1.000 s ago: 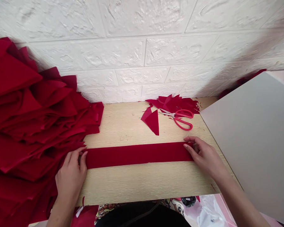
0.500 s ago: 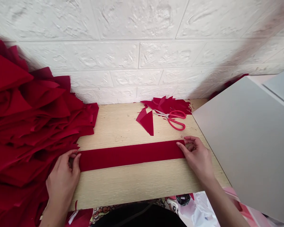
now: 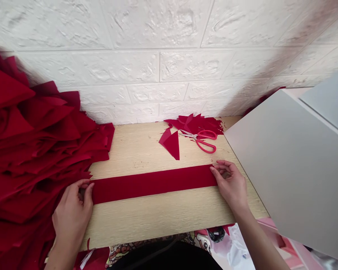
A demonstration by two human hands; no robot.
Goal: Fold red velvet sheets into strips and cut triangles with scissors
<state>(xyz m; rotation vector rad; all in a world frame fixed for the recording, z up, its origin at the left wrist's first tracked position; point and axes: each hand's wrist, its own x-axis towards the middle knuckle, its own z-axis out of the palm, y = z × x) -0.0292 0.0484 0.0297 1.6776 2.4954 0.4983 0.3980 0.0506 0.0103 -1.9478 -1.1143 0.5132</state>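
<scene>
A long dark-red strip of fabric (image 3: 154, 183) lies flat across the wooden table (image 3: 124, 221), its right end a little farther from me than its left. My left hand (image 3: 74, 204) pinches the strip's left end between thumb and fingers. At the other end, my right hand (image 3: 231, 183) has its thumb on the upper corner, with the fingers curled behind. Beyond the strip rest red-handled scissors (image 3: 204, 140), blades slightly apart and pointing left. Pointed red fabric scraps (image 3: 171, 144) lie just left of them.
A tall heap of red fabric (image 3: 39, 150) fills the left side. More red offcuts (image 3: 198, 123) are piled against the white brick-patterned wall (image 3: 129, 67). A grey-white cabinet (image 3: 295, 161) borders the table on the right.
The view has shifted slightly, so most things appear a little farther left. Both hands still hold the strip's ends; the right thumb sits nearer its upper corner.
</scene>
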